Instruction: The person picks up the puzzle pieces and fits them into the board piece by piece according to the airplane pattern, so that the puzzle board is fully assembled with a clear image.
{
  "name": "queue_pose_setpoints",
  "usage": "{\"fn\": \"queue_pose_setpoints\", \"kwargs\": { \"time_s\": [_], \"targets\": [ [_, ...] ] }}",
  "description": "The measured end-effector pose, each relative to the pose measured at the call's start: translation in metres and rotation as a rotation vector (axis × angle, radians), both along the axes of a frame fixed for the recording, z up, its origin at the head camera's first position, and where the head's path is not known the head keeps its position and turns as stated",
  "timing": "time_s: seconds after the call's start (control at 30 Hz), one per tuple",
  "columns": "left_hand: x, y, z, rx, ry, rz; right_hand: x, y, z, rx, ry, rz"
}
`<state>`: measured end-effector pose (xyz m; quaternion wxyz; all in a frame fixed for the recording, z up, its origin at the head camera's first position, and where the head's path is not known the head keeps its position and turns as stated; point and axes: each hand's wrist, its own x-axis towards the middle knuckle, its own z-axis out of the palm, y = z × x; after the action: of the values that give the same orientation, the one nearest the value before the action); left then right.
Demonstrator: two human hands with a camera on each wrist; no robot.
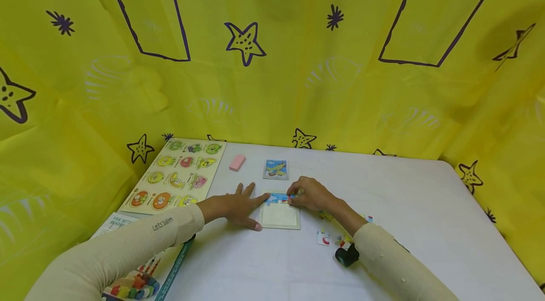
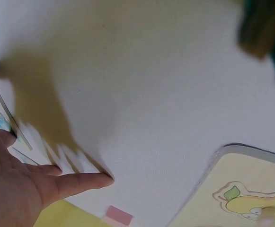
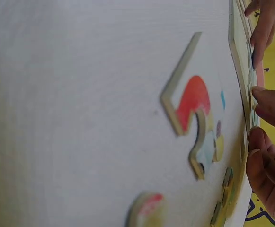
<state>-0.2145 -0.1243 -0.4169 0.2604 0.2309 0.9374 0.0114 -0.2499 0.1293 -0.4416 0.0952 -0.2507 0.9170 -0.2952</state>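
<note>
A small wooden puzzle tray (image 1: 279,218) lies on the white table, with blue picture pieces (image 1: 277,198) along its far side. My left hand (image 1: 240,206) is spread flat at the tray's left, its index fingertip touching the upper left corner. At the upper right corner, my right hand (image 1: 312,194) pinches a puzzle piece between thumb and fingers; the fingers largely hide it. In the right wrist view a loose white puzzle piece with a red patch (image 3: 194,97) lies on the table. More loose pieces (image 1: 342,240) are scattered below my right forearm.
A small picture of a yellow airplane (image 1: 276,169) lies beyond the tray, beside a pink block (image 1: 237,163). A fruit puzzle board (image 1: 170,178) and a bead-set box (image 1: 172,268) are at left. A black object (image 1: 347,255) sits near my right sleeve. Yellow cloth (image 1: 276,88) hangs behind.
</note>
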Motion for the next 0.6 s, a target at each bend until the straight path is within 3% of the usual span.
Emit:
{"fn": "queue_pose_setpoints", "kwargs": {
  "time_s": [0.17,0.4,0.6],
  "targets": [
    [-0.003,0.001,0.000,-0.020,0.003,-0.011,0.000,0.003,0.001,-0.007,-0.002,-0.005],
    [-0.008,0.009,-0.001,0.028,0.008,-0.106,0.001,0.007,0.001,-0.028,-0.071,-0.038],
    [-0.006,0.020,-0.002,0.041,-0.021,-0.134,0.001,0.009,0.000,-0.028,-0.063,-0.041]
  ]
}}
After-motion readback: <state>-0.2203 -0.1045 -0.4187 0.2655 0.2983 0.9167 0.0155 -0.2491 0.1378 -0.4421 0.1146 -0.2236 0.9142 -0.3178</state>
